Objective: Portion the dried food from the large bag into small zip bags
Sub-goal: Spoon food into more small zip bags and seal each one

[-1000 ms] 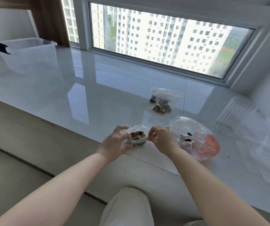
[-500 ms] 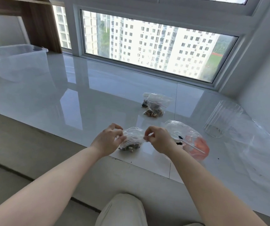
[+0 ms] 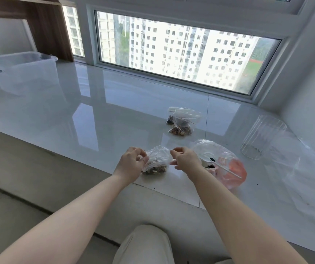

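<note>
A small clear zip bag with dried food in its bottom stands upright near the front edge of the glossy white sill. My left hand pinches its left top corner and my right hand pinches its right top corner. Just right of my right hand lies the large clear bag, holding a little dried food and something orange. Two filled small zip bags lie further back on the sill.
A clear cylindrical container lies on its side at the right, with crumpled clear plastic beside it. A translucent storage bin stands at the far left. My knee shows below the sill's front edge.
The small bag went from lying flat between my hands to standing upright, its top stretched between my fingers. The camera tilted up slightly.
</note>
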